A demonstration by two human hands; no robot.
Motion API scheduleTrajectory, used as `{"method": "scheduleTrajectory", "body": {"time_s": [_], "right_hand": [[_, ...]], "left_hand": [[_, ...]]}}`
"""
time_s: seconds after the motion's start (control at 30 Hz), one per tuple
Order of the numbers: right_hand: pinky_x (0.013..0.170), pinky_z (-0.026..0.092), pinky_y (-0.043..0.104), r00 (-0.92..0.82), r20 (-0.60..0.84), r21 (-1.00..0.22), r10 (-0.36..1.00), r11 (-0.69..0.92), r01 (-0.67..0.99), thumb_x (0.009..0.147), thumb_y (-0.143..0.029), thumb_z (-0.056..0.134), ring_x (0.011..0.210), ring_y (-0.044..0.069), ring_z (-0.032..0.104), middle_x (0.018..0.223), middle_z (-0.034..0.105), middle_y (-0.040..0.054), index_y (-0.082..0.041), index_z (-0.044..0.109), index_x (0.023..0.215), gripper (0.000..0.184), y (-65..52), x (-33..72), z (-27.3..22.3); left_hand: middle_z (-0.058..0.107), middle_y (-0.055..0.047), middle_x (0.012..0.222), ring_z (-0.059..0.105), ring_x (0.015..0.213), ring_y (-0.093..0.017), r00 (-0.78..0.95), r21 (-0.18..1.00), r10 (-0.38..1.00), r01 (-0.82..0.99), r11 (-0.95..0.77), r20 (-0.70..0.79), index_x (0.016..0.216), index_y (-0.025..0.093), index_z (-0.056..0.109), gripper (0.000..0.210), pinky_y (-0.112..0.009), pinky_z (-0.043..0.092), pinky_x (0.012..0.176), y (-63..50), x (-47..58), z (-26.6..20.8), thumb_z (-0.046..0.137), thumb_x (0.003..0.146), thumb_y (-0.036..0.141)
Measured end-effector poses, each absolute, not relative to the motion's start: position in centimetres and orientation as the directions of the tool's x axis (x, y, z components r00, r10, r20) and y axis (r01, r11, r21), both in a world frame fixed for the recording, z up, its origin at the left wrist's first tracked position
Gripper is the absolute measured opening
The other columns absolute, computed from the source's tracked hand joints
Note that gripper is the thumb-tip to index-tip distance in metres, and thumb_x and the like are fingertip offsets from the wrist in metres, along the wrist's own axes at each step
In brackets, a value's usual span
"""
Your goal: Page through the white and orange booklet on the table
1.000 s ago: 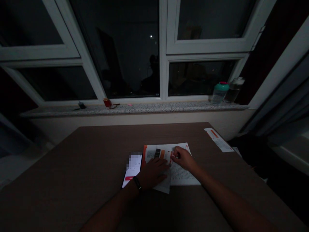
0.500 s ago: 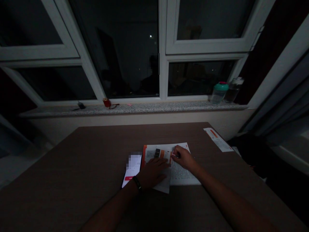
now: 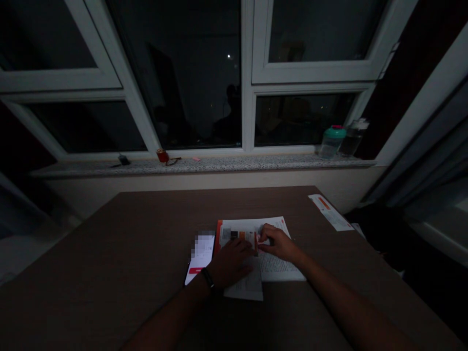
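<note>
A loose printed paper (image 3: 244, 291) with a dark picture and an orange block lies over a larger printed sheet (image 3: 278, 265) with a red-orange left edge. My left hand (image 3: 234, 261) rests on the loose paper, fingers stretched out and lying flat. At that paper's right edge, my right hand (image 3: 276, 242) is closed in a pinch, thumb and fingertips on its reddish margin. The exact grip is small and dim. Just left of my left hand lies a phone (image 3: 200, 258) with its screen lit.
A cut strip of printed paper (image 3: 331, 213) lies by the table's right edge. On the stone windowsill (image 3: 226, 164) stand a green-lidded bottle (image 3: 332, 142), a clear bottle (image 3: 353, 139), and a small red item (image 3: 162, 156) at the left. Dark windows rise behind.
The loose paper has turned slightly, its lower edge now nearer me and further right. My right fingertips have moved slightly down along its edge. My left hand stays in place.
</note>
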State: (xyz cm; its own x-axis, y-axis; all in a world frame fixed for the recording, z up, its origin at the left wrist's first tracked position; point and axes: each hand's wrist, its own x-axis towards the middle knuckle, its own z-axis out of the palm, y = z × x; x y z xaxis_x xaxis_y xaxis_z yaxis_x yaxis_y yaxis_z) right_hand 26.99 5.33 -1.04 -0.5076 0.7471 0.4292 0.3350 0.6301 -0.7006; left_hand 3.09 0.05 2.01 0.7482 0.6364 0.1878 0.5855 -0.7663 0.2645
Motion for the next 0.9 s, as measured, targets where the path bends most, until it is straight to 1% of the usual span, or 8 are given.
{"method": "scheduleTrajectory", "body": {"time_s": [0.2,0.27,0.33,0.43,0.53,0.77,0.9], "right_hand": [[0.079,0.046,0.033,-0.588,0.381,-0.688,0.714,0.643,0.336,0.083,-0.028,0.073,0.086,0.020,0.061,0.087,0.066,0.0044,-0.022,0.067,0.083,0.008,5.0,27.0,-0.4],[0.080,0.046,0.034,-0.617,0.369,-0.678,0.695,0.656,0.333,0.083,-0.027,0.072,0.087,0.020,0.062,0.087,0.067,0.0043,-0.023,0.069,0.085,0.006,4.8,27.1,0.0],[0.080,0.046,0.033,-0.630,0.372,-0.659,0.682,0.671,0.338,0.082,-0.023,0.072,0.087,0.020,0.062,0.086,0.066,0.0036,-0.024,0.070,0.085,0.004,4.6,27.1,0.2],[0.079,0.045,0.033,-0.630,0.370,-0.632,0.683,0.682,0.369,0.079,-0.016,0.070,0.087,0.020,0.060,0.085,0.065,0.0028,-0.025,0.071,0.086,0.011,4.5,27.1,0.4],[0.078,0.045,0.032,-0.626,0.364,-0.622,0.690,0.680,0.388,0.079,-0.016,0.070,0.085,0.020,0.059,0.084,0.064,0.0026,-0.024,0.071,0.087,0.012,4.6,27.1,0.3],[0.079,0.043,0.030,-0.693,0.359,-0.592,0.625,0.727,0.349,0.079,-0.013,0.069,0.084,0.019,0.059,0.084,0.062,0.0026,-0.023,0.073,0.089,0.015,4.8,27.5,0.2],[0.075,0.042,0.028,-0.673,0.333,-0.559,0.661,0.713,0.424,0.079,-0.012,0.067,0.078,0.017,0.057,0.077,0.057,0.0006,-0.024,0.073,0.091,0.017,5.0,27.6,0.1]], "left_hand": [[0.050,-0.006,0.138,0.044,0.126,-0.027,0.744,0.267,0.640,0.589,-0.763,0.189,0.136,0.028,0.045,0.051,-0.045,0.036,0.105,0.0,2.9,1.6,0.064,0.089,0.027],[0.049,-0.006,0.139,0.043,0.127,-0.027,0.741,0.274,0.645,0.592,-0.758,0.183,0.137,0.028,0.045,0.052,-0.046,0.036,0.105,0.0,2.9,1.6,0.064,0.089,0.026],[0.050,-0.007,0.138,0.045,0.126,-0.027,0.741,0.282,0.651,0.597,-0.751,0.167,0.135,0.027,0.047,0.049,-0.045,0.037,0.105,0.0,3.0,1.7,0.064,0.089,0.026],[0.052,-0.008,0.133,0.047,0.123,-0.028,0.739,0.280,0.656,0.605,-0.746,0.153,0.133,0.026,0.049,0.047,-0.045,0.039,0.102,0.0,3.0,1.9,0.064,0.089,0.027],[0.052,-0.008,0.131,0.047,0.122,-0.028,0.743,0.269,0.651,0.602,-0.752,0.156,0.133,0.026,0.049,0.047,-0.045,0.039,0.102,0.0,3.1,2.1,0.063,0.089,0.028],[0.052,-0.008,0.131,0.047,0.122,-0.027,0.746,0.275,0.646,0.595,-0.755,0.159,0.131,0.025,0.050,0.048,-0.044,0.039,0.102,0.0,3.0,1.8,0.066,0.086,0.023],[0.051,-0.007,0.134,0.047,0.123,-0.027,0.746,0.288,0.647,0.591,-0.753,0.159,0.130,0.026,0.052,0.046,-0.044,0.039,0.102,0.0,3.0,1.6,0.066,0.086,0.023]]}}
